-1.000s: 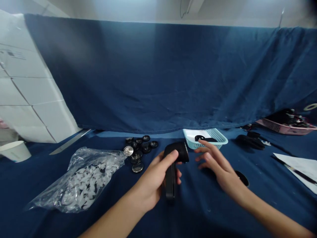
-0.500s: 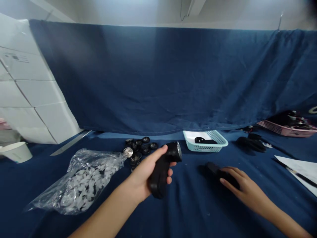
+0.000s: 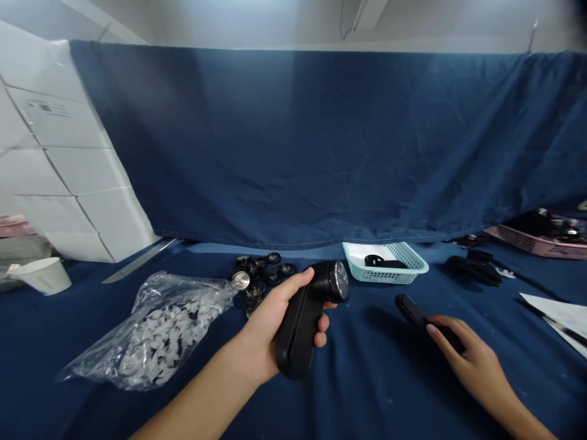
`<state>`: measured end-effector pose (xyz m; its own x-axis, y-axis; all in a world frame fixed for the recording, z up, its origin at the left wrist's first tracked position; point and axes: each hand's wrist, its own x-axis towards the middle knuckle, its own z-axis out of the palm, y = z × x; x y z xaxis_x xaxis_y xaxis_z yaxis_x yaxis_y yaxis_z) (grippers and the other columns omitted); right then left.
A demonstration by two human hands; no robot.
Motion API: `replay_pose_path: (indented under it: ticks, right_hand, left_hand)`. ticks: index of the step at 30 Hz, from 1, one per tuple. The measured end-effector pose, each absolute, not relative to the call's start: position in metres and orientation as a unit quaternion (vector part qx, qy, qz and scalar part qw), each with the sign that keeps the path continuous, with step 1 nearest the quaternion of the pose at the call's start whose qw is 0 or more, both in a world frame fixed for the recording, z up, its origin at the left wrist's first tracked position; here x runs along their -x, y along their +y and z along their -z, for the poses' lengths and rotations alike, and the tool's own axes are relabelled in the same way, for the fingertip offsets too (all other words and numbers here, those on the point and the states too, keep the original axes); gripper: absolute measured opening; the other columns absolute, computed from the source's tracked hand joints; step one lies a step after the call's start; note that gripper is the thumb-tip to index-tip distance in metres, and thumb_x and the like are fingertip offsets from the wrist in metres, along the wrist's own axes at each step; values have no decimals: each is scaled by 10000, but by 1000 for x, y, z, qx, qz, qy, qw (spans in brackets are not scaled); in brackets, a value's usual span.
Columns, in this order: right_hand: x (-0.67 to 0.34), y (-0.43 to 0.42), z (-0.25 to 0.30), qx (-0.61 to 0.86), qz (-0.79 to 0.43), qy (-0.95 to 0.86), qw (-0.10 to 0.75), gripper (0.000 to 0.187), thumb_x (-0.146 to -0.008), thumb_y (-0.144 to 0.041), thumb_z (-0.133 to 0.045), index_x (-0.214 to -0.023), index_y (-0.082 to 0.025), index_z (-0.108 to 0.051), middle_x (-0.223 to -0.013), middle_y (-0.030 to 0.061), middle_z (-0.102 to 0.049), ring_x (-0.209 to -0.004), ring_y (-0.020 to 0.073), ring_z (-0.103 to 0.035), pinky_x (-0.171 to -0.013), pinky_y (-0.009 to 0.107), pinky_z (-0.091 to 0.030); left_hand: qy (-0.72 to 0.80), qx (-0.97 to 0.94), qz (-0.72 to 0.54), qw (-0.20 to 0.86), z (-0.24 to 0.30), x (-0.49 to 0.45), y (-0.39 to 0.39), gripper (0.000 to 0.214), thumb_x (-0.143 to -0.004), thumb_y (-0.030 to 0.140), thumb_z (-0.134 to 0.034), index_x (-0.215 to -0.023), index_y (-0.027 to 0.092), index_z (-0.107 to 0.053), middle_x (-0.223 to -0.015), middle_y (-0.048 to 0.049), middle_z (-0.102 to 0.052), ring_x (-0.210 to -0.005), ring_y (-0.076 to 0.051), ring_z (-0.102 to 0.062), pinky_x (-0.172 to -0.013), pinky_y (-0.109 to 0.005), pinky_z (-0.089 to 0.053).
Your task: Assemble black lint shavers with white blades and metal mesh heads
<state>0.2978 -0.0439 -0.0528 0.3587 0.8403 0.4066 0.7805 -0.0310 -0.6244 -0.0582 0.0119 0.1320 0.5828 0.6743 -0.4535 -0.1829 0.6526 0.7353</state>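
My left hand (image 3: 275,318) is wrapped round a black fabric shaver (image 3: 298,336), its thumb near the neck. The shaver's round metal mesh head (image 3: 339,281) faces right. My right hand (image 3: 472,351) grips a long black plastic piece (image 3: 410,308) between thumb and fingers, low over the cloth; its exact kind is unclear. Behind the left hand lies a pile of round black caps (image 3: 274,275), one of which shows a silver mesh face (image 3: 241,280).
On the left rests a clear bag (image 3: 156,336) of small white parts, near a paper cup (image 3: 43,275) and a metal ruler (image 3: 137,261). A light-blue basket (image 3: 389,274) holds black parts. Farther right are black pieces (image 3: 474,269), paper (image 3: 559,311) and a pink basket (image 3: 536,244).
The shaver has turned so its mesh head shows more towards me. My right hand has shifted right and slightly down, with the black piece tilted up more. The view has swung slightly left.
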Motion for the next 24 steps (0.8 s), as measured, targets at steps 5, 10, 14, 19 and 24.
replay_pose_path:
  ticks: [5, 10, 14, 19, 24]
  right_hand:
    - [-305, -40, 56, 735, -49, -532, 417, 465, -813, -650, -535, -1020, -259, -678, -1077, 50, -703, -939, 279, -664, -599, 332, -525]
    - [-308, -39, 57, 726, -59, -534, 430, 456, -800, -635, -562, -1006, -249, -691, -1072, 65, -718, -970, 292, -669, -606, 323, -534]
    - [-310, -39, 58, 738, -69, -514, 432, 477, -778, -650, -567, -1004, -251, -697, -1066, 58, -729, -988, 299, -675, -681, 343, -551]
    - [-313, -37, 60, 756, -85, -493, 422, 515, -763, -680, -548, -999, -250, -705, -1029, 61, -744, -936, 307, -699, -711, 373, -567]
    - [-311, -36, 67, 740, -47, -531, 411, 501, -784, -671, -531, -1005, -250, -687, -1073, 85, -728, -991, 324, -687, -744, 397, -582]
  left_hand:
    - [406, -359, -262, 798, -127, 57, 10, 481, -830, 559, -633, -826, 79, -664, -595, -70, -597, -453, -108, -546, -430, -186, -435]
    - [373, -392, -292, 789, -121, 57, 9, 348, -800, 422, -719, -952, 128, -611, -670, -55, -613, -524, -129, -573, -481, -213, -445]
    - [315, -466, -319, 763, -124, 60, 7, 465, -721, 238, -797, -1135, 183, -593, -851, -47, -634, -712, -135, -601, -633, -223, -468]
    - [308, -510, -363, 717, -139, 69, 2, 684, -617, 129, -855, -1211, 277, -550, -1099, -15, -601, -945, -146, -575, -803, -229, -453]
    - [294, -561, -361, 684, -151, 79, 4, 750, -597, 110, -866, -1239, 276, -515, -1098, -22, -603, -946, -167, -571, -820, -267, -450]
